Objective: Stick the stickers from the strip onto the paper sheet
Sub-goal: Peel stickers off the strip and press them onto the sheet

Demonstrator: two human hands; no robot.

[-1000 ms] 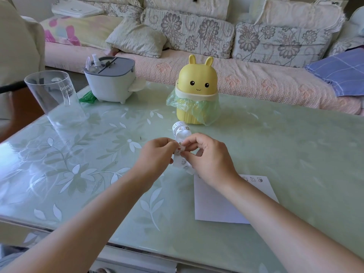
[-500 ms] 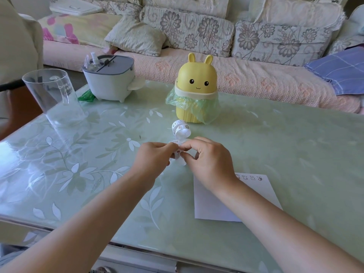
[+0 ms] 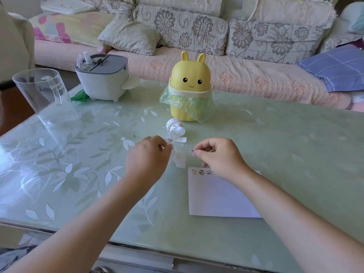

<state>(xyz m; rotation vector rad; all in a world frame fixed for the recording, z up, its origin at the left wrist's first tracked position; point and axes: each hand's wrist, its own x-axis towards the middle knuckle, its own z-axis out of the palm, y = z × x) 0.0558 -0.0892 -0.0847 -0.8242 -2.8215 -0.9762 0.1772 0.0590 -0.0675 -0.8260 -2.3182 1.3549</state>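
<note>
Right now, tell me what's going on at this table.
A person works with both hands at the table. The left hand holds the strip, whose coiled end lies by the yellow bin. The right hand pinches one sticker, apart from the strip, just beyond the top edge of the sheet. Three stickers already sit in a row along that edge.
</note>
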